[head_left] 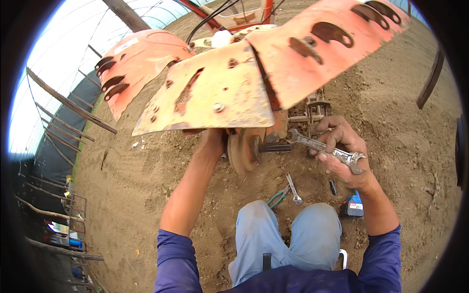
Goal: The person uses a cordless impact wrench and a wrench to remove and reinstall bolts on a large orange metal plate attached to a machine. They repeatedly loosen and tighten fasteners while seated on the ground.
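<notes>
In my right hand [346,139] is a double open-ended wrench [317,145], gripped around its middle. One jaw of the wrench lies close to the end of a dark shaft [274,147] sticking out under an orange machine; whether they touch I cannot tell. My left hand [215,140] reaches beneath the worn, pale orange metal guard [215,90]. The guard hides its fingers, beside a rounded, soil-coloured part [239,152] on the shaft. Bolts and a slot show on the guard's top. Behind my right hand are metal tines [312,113].
On the soil before my knees lie green-handled pliers [278,196], an adjustable wrench [294,189], a short black cylinder [333,188] and a blue and black power tool or battery [353,207]. Wide orange side guards [327,49] spread overhead. Wooden poles [73,101] stand left.
</notes>
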The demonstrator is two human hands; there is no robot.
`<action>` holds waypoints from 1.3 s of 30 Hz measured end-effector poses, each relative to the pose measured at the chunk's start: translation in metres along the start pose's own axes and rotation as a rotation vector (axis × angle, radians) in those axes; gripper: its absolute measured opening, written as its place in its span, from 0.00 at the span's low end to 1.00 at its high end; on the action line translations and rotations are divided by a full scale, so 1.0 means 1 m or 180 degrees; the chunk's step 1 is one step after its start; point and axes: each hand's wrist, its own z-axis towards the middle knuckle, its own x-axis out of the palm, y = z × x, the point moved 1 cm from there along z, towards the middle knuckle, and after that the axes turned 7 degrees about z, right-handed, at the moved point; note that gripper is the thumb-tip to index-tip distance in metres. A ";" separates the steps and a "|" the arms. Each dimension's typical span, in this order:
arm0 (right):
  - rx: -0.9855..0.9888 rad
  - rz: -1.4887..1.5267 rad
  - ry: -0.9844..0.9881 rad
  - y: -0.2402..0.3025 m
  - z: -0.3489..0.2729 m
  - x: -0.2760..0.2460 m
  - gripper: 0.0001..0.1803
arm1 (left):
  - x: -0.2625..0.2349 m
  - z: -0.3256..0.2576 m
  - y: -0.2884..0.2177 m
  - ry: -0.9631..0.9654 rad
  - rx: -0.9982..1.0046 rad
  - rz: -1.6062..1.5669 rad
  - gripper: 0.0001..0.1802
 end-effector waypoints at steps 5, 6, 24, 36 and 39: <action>-0.0324 -0.0892 0.0216 0.017 0.042 0.064 0.10 | -0.027 -0.018 -0.014 -0.0056 0.0706 0.0273 0.10; -0.0400 -0.1012 0.0294 0.019 0.047 0.073 0.10 | -0.034 -0.023 -0.017 -0.0160 0.0975 0.0430 0.13; -0.1234 -0.3253 0.1747 0.002 0.074 0.227 0.17 | -0.051 -0.113 -0.004 -0.0040 0.3710 0.2490 0.25; 0.0254 -0.3571 0.0314 -0.011 -0.045 0.093 0.18 | -0.051 -0.012 -0.032 0.0261 0.1114 0.1944 0.27; 0.0601 -0.3748 0.0052 -0.001 -0.085 0.058 0.18 | -0.042 -0.006 -0.027 0.0169 0.0892 0.2222 0.34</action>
